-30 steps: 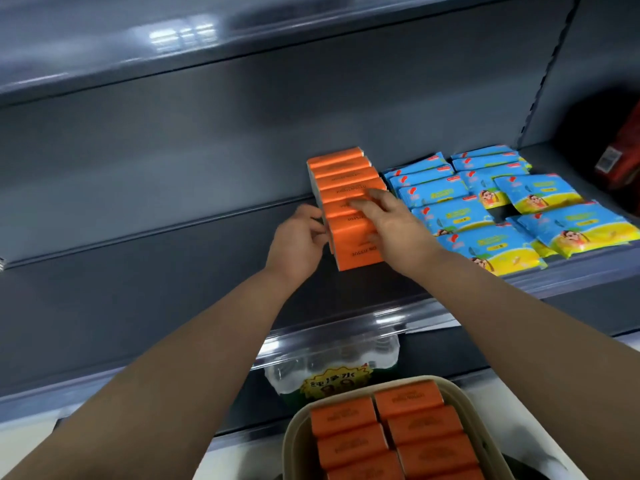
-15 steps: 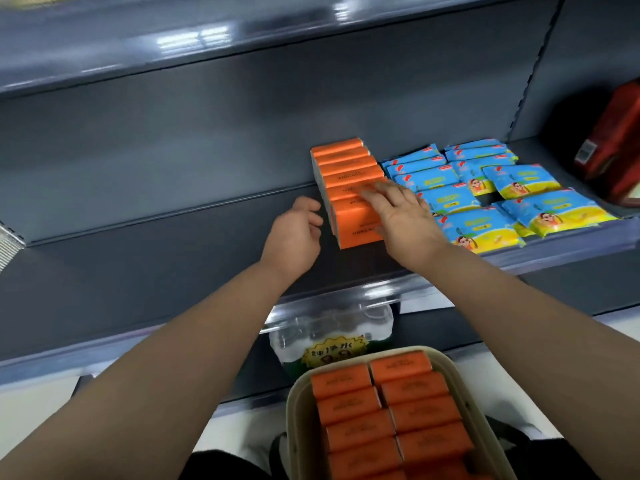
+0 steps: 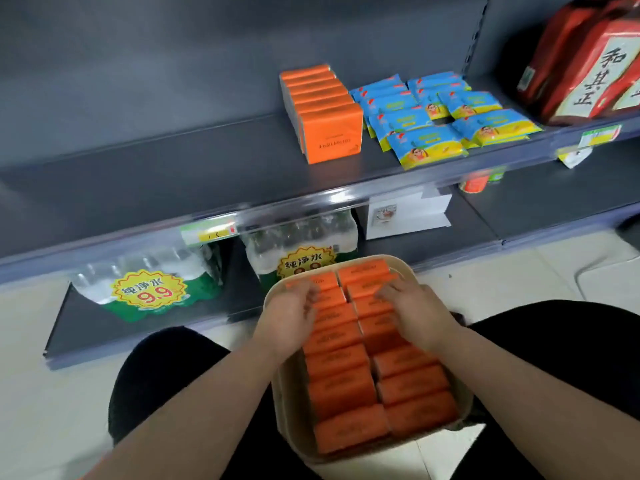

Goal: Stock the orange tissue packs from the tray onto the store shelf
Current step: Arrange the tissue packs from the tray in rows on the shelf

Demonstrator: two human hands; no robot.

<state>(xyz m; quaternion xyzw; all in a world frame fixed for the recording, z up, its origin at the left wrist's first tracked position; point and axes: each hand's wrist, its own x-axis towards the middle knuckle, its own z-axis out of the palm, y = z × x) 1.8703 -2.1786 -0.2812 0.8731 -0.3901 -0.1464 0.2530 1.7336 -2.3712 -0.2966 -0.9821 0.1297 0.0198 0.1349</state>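
A row of several orange tissue packs (image 3: 325,112) stands on edge on the grey store shelf (image 3: 173,174), with no hand on it. Below, a beige tray (image 3: 284,393) rests on my lap, filled with two columns of orange packs (image 3: 343,389). My left hand (image 3: 287,317) lies over the far packs of the left column. My right hand (image 3: 412,313) lies over the far packs of the right column. The fingers of both hands reach down onto the pack tops and are motion-blurred. No pack is lifted.
Blue-and-yellow packs (image 3: 426,143) lie right of the orange row, and red packages (image 3: 585,57) stand at the far right. Below the shelf's price rail sit bottled-water bundles (image 3: 149,289) and a white box (image 3: 408,213). My dark-trousered knees flank the tray.
Both hands have left the orange row on the shelf and come down to the tray. The view has tilted downward.
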